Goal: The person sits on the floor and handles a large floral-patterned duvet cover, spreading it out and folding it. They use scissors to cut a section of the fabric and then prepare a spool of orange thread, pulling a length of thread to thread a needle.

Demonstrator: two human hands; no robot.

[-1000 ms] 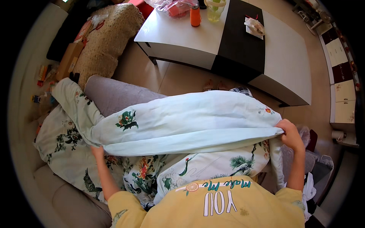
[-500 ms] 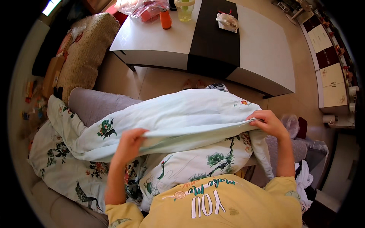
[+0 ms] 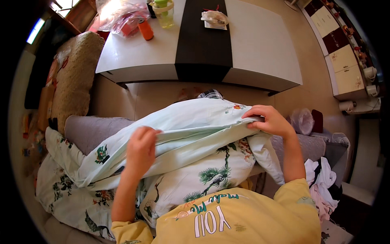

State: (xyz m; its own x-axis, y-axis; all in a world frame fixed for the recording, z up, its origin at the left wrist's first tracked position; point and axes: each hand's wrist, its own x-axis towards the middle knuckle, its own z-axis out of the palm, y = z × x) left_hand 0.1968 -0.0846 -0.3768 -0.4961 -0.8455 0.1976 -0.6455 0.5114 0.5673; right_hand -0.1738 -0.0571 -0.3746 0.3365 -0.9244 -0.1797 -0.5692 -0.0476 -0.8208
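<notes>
A pale, printed duvet cover lies across my lap and the sofa, with flowers, pine branches and a crane on it. Its two edges part into a long slit between my hands. My right hand pinches the edge at the right end, thumb below and fingers above. On the left, my left hand is curled closed at the other end of the same edge; its fingertips are partly hidden. The cover's bulk bunches toward my left side and under my forearms.
Ahead stands a white and black coffee table. On it are an orange can, a yellowish plastic cup, plastic bags and a crumpled white packet. The grey sofa holds a clothes pile at right.
The slit between the cover's edges has widened. My left hand has turned and risen slightly, and my right hand has shifted left in view. The whole view has swung a little to the right.
</notes>
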